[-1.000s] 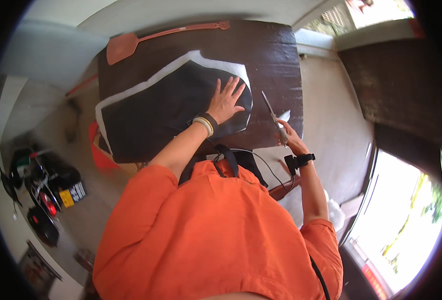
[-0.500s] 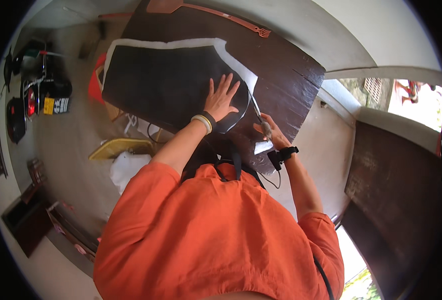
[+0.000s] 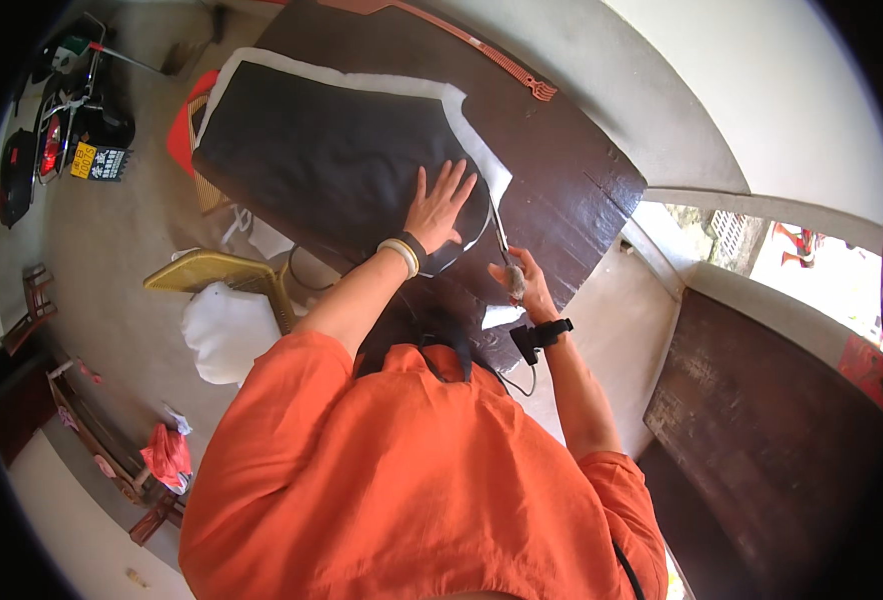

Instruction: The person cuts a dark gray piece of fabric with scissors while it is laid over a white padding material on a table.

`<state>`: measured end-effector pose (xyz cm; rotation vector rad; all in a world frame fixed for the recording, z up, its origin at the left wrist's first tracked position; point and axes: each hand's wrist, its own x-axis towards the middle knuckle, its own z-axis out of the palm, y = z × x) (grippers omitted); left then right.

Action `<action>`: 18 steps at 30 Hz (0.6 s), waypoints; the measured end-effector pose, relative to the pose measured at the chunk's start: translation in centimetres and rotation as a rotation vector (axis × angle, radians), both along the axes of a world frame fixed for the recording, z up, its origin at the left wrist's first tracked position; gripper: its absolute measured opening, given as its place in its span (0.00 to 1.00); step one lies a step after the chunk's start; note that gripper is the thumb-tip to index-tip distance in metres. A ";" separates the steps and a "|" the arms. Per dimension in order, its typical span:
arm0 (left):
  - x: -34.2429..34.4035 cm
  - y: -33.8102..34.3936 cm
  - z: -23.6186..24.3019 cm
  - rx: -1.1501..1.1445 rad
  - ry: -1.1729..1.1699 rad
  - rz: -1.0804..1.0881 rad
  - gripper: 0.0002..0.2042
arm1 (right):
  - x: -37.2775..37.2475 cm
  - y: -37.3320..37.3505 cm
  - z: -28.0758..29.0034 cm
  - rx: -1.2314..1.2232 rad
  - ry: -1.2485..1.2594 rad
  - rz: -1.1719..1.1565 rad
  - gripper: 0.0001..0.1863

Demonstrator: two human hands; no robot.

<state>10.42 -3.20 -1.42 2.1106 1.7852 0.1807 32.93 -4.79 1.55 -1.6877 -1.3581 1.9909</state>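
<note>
Head view: right hand (image 3: 531,287) held scissors (image 3: 503,238) lengthwise beside black sheet (image 3: 332,130), at its right edge; left hand (image 3: 436,214) lay splayed atop.

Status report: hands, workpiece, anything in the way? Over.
Left hand spread on black sheet. Right hand holding scissors, blades near white layer beneath sheet. Small white piece near right hand, apart from blades.

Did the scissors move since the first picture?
Yes. The scissors in the right hand moved across the table toward the black sheet, now reaching its rounded edge.
</note>
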 end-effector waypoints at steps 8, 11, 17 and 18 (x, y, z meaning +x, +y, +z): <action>-0.1 0.4 0.7 -0.024 0.020 0.066 0.59 | 0.4 3.3 0.5 -0.121 0.087 0.145 0.41; 0.0 0.6 0.8 -0.020 -0.018 0.053 0.58 | -0.9 4.4 -0.2 0.027 0.006 0.167 0.42; -0.5 0.6 0.5 -0.023 0.018 0.036 0.57 | -1.4 5.0 -0.3 0.008 -0.059 0.167 0.38; -0.6 0.7 0.6 -0.026 0.064 0.021 0.57 | -1.3 5.1 -0.3 0.019 -0.081 0.194 0.37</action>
